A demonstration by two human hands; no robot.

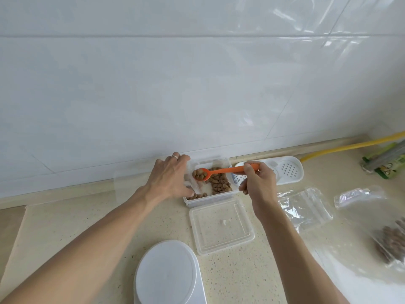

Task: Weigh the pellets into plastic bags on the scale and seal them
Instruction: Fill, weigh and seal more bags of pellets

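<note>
**Loaded spoon brought to the bag mouth**

Head view: Just below the frame's centre, the right hand (pixel 258 183) is seen with its grip pinched round the handle end of an orange spoon (pixel 219 171), whose bowl is heaped with pellets (pixel 219 183). The spoon is held level, presumably so nothing spills. The left hand (pixel 169 178) has its fingers curled onto a clear plastic bag (pixel 190 183), apparently holding its mouth open over the left end of the clear container (pixel 210 199), so that strays would fall back inside. The container's lid (pixel 221 227) is laid just in front on the tabletop (pixel 87 216). The white scale (pixel 168 275) is kept near, at lower centre, unloaded. At right, spare bags (pixel 304 207) and a filled bag (pixel 390 240) are set aside.
</note>
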